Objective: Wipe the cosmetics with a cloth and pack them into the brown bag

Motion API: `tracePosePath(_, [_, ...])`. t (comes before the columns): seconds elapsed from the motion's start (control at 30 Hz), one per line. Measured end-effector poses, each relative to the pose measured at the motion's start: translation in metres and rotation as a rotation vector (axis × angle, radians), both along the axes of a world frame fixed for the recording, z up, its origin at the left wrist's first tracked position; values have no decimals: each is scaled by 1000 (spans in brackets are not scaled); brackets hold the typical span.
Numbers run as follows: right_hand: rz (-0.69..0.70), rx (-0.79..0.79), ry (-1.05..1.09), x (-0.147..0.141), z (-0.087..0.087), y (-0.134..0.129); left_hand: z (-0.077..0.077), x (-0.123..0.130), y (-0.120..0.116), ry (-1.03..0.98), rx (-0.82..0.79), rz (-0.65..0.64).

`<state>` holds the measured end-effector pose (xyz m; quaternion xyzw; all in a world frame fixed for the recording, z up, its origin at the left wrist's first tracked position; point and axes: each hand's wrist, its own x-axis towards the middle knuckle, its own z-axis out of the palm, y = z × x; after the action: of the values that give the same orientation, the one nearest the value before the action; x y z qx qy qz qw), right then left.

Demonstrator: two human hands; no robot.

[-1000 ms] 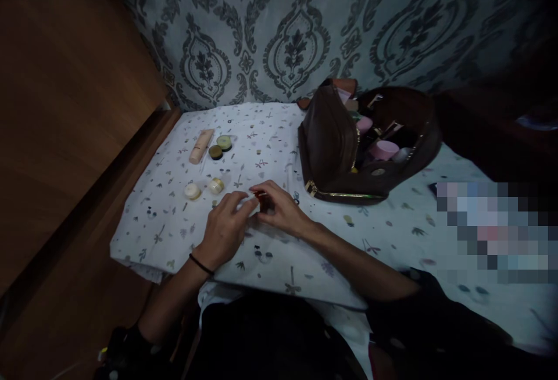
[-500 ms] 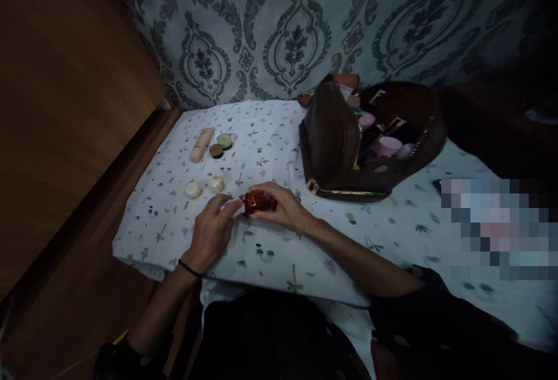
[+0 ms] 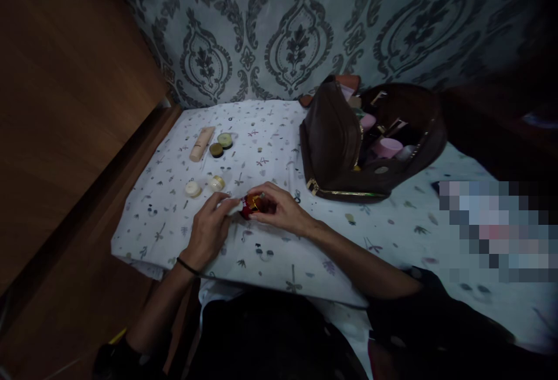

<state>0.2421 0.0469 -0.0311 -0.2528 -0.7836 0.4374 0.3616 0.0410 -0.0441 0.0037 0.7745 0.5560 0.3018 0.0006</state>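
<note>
My right hand point(image 3: 281, 208) grips a small, shiny red container with a gold band point(image 3: 247, 209) between thumb and fingers, just above the patterned cloth. At its left end is my left hand point(image 3: 207, 226), fingers bent and pinched on a small white piece point(image 3: 234, 208) that I cannot identify. Just beyond the left fingers, a small round white-lidded jar point(image 3: 193, 189) and a clear jar with a gold rim point(image 3: 217, 183) sit on the cloth. Farther back lie a beige tube point(image 3: 201, 144), a dark jar point(image 3: 216, 150) and a green-topped jar point(image 3: 224, 140).
An open brown bag point(image 3: 340, 176) with several cosmetics inside stands on the white printed cloth point(image 3: 279, 130) to the right. Patterned wallpaper point(image 3: 299, 43) rises behind it. Wooden furniture point(image 3: 74, 78) borders the left side. A blurred-out item lies at the far right.
My left fingers have shifted slightly left and down, and more of the container's red side shows. My right hand keeps its hold. The jars, tube and bag stay put.
</note>
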Motion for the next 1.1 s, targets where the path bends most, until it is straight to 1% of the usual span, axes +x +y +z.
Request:
tracePosePath(0.07, [-2,-10,-29,1,0,0,-1,-2,-5,-38,-30,-10])
tracePosePath(0.17, [4,-20,-51,2,1,1,4,2,-7,-72,-29,-37])
tracePosePath(0.33, [99,-31,-24,2,1,3,14,16,2,-50,3,-88])
tracePosePath(0.43, [146,-116,11,3,1,4,13,14,6,-42,-1,-77])
tracePosePath(0.57, [181,-211,35,4,1,5,8,2,2,-98,-61,-28])
tracePosePath(0.7, [157,-204,46,3,-1,7,4,-4,-1,-137,-76,-27])
tracePosePath(0.9, [106,-153,23,3,-3,7,-1,8,-1,-16,17,-26])
tracePosePath(1.1, [22,-159,-2,3,-1,4,7,23,-1,75,85,-53])
